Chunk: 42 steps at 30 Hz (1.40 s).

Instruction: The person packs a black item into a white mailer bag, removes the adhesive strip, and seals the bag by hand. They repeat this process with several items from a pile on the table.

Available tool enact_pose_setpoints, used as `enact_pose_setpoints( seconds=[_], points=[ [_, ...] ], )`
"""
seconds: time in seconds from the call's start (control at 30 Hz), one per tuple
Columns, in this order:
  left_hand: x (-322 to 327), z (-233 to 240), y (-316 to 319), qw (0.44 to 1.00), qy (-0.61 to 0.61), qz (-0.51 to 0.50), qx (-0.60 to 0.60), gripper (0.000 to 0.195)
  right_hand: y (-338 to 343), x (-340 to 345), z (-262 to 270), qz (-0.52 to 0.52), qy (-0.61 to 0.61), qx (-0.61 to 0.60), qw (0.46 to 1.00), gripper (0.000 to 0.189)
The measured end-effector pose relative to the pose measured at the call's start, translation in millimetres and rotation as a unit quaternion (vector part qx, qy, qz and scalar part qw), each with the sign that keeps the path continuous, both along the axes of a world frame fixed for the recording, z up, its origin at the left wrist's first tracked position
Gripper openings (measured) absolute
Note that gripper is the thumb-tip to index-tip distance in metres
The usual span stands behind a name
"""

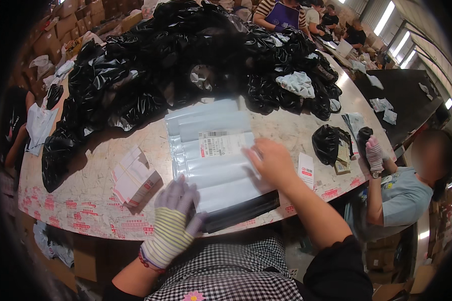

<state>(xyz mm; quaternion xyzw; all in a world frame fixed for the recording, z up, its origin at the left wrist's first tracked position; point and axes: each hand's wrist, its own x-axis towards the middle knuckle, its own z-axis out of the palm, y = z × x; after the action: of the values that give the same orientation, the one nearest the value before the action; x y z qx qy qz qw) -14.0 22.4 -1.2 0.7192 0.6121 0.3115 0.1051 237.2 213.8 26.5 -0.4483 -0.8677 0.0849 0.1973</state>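
Note:
A stack of pale grey plastic mailing bags (pixel 218 177) with a dark lower edge lies flat before me. A white printed label (pixel 220 143) is on the top bag. My left hand (pixel 177 218), in a striped knitted glove, rests at the stack's lower left edge with its fingers spread. My bare right hand (pixel 267 160), slightly blurred, is over the right side of the bags beside the label, its fingers apart. Left of the stack sits a banded block of white printed labels (pixel 133 178).
A heap of black plastic bags (pixel 135 75) covers the table's far side. At right are a printed card (pixel 305 170), a black bag (pixel 329 145) and a co-worker (pixel 395 199) with gloved hands. A dark conveyor belt (pixel 403 101) runs beyond. Other people work farther back and at left.

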Motion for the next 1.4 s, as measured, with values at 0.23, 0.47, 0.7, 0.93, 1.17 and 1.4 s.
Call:
enact_pose_setpoints(
  seconds=[0.23,0.47,0.7,0.93,1.17,1.4],
  points=[
    [20,-11,-1,0.994,0.104,-0.002,-0.019,0.069,150,18,-40,-0.022,-0.068,0.209,0.975,0.017],
    [20,-15,0,0.996,0.087,0.006,0.003,0.067,130,4,83,-0.016,0.298,0.072,0.952,0.031],
    [16,-22,-2,0.908,-0.408,0.001,0.098,0.067,5,3,119,0.102,0.566,-0.322,0.752,0.034],
    [38,-15,19,0.896,-0.442,0.044,0.015,0.058,-103,-1,10,-0.078,0.211,0.094,0.970,0.040],
    [25,26,14,0.999,0.018,-0.013,0.044,0.029,-89,-5,-8,0.055,-0.185,0.158,0.968,0.012],
    [-42,72,24,0.884,0.270,0.292,0.247,0.046,-84,24,41,-0.115,-0.067,0.384,0.914,0.059]
  ],
)
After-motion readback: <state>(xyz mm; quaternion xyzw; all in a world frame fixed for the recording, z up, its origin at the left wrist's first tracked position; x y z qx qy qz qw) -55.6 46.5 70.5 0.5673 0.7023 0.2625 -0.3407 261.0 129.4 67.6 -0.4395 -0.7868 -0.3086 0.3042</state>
